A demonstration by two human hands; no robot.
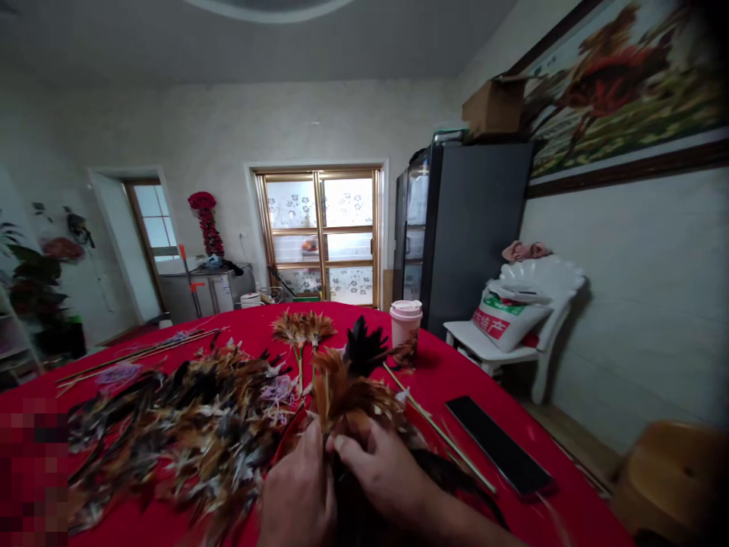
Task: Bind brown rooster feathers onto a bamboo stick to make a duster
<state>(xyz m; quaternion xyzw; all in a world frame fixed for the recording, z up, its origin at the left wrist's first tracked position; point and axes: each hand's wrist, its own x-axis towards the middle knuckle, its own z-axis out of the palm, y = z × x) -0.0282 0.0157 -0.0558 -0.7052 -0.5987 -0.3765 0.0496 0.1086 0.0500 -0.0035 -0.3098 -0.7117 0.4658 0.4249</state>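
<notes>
Both hands meet at the near middle of the table around a bunch of brown feathers [342,384]. My left hand [301,482] is closed on the lower end of the bunch, and its tips fan out above the fingers. My right hand [379,463] pinches at the same spot, thumb against fingers; whether it grips the feathers or something finer is hidden. Black feathers [364,346] stand just behind the bunch. A red tray or dish [436,429] shows partly under the hands. To the left spreads a large pile of loose brown, black and white feathers [210,410].
A red cloth covers the round table [353,315]. Feather bundles on sticks [301,330] lie at the back, near a pink lidded cup [406,330]. A dark phone [498,444] and a thin stick [444,433] are on the right. Purple string [117,374] lies left.
</notes>
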